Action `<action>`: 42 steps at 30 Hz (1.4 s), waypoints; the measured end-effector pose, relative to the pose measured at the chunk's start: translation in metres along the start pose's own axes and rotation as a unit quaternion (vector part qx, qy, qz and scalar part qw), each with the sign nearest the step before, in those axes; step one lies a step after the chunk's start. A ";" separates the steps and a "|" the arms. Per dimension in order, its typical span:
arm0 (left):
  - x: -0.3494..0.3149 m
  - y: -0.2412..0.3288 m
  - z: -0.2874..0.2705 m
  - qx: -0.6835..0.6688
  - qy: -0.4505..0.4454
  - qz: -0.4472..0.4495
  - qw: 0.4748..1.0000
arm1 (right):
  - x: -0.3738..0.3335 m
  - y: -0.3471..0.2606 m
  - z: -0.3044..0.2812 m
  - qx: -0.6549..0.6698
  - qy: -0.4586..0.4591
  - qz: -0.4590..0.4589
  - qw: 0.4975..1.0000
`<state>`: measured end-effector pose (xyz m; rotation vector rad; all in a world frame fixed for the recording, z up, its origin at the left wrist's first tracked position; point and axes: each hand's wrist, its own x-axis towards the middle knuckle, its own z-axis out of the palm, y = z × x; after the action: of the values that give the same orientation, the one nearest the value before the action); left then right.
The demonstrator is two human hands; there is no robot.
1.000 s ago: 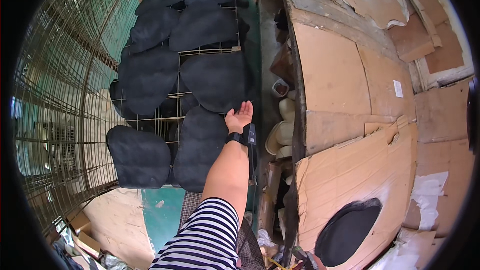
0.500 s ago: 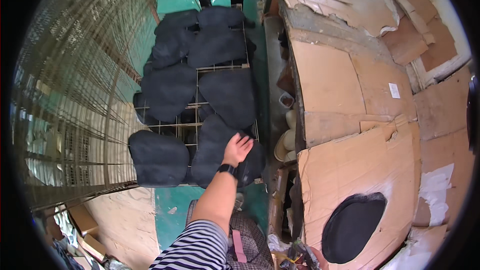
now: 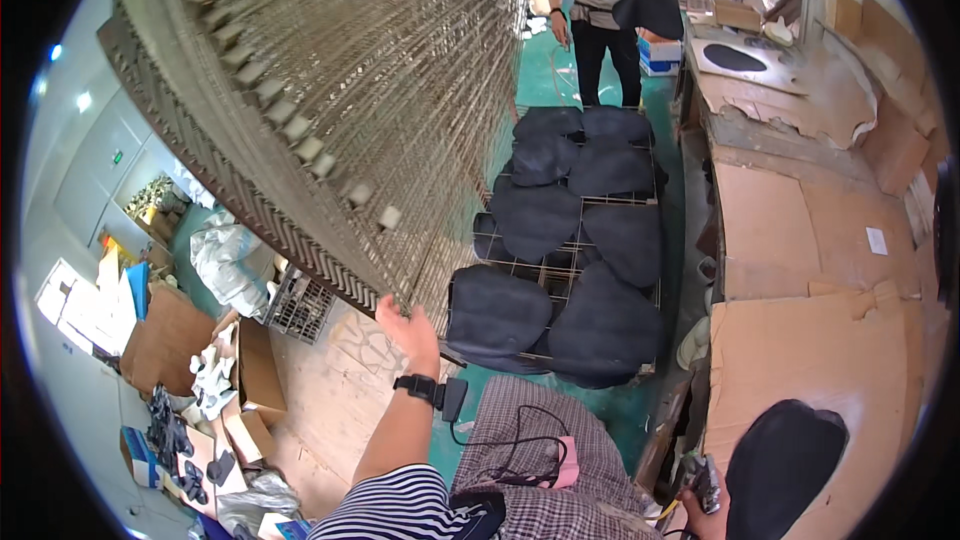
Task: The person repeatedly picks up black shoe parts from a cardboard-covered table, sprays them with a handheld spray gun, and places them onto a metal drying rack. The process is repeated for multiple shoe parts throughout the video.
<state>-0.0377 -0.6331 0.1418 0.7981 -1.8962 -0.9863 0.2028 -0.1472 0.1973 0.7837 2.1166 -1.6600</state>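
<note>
My left hand is raised at the near lower edge of a tall stack of wire racks, fingers apart; whether they touch the frame I cannot tell. To its right, several rounded black sheet pieces lie on a low wire rack. At the lower right, my right hand grips what looks like a metal spray gun with a yellow hose, partly cut off by the frame edge. Beside it a black piece lies flat on the cardboard-covered bench.
Across the low rack stands another person, holding a black piece. At left are cardboard boxes, a white sack and a plastic crate. A dark oval shows on the far bench.
The view has swung left and up. My left hand has gone from above the black pieces to the tall rack's edge. The other person's torso and held piece have come into view.
</note>
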 end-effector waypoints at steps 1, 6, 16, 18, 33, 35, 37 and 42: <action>0.005 0.000 -0.001 -0.002 -0.009 0.055 0.998 | -0.003 0.005 -0.003 0.011 -0.007 -0.059 0.998; 0.003 0.027 0.017 0.069 -0.048 0.127 0.988 | -0.039 0.031 -0.015 0.011 0.034 -0.170 0.985; -0.175 -0.039 0.095 0.103 -0.448 0.170 0.872 | -0.195 0.109 -0.036 0.257 0.345 -0.182 0.884; -0.212 0.003 0.105 0.190 -0.594 0.085 0.777 | -0.230 0.116 -0.026 0.270 0.403 -0.171 0.857; -0.372 0.044 0.156 -0.011 -0.783 0.167 0.599 | -0.322 0.110 0.046 0.278 0.551 -0.105 0.779; -0.368 0.033 0.156 0.002 -0.790 0.157 0.593 | -0.327 0.105 0.054 0.283 0.573 -0.084 0.765; -0.364 0.028 0.154 0.015 -0.798 0.126 0.589 | -0.334 0.108 0.063 0.259 0.565 -0.057 0.781; -0.353 0.039 0.146 0.052 -0.807 0.065 0.584 | -0.311 0.085 0.073 0.355 0.439 -0.114 0.818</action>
<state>-0.0127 -0.2811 -0.0090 -0.6597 -3.3947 -1.7410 0.4957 -0.2697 0.2903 1.8873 2.0938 -2.6410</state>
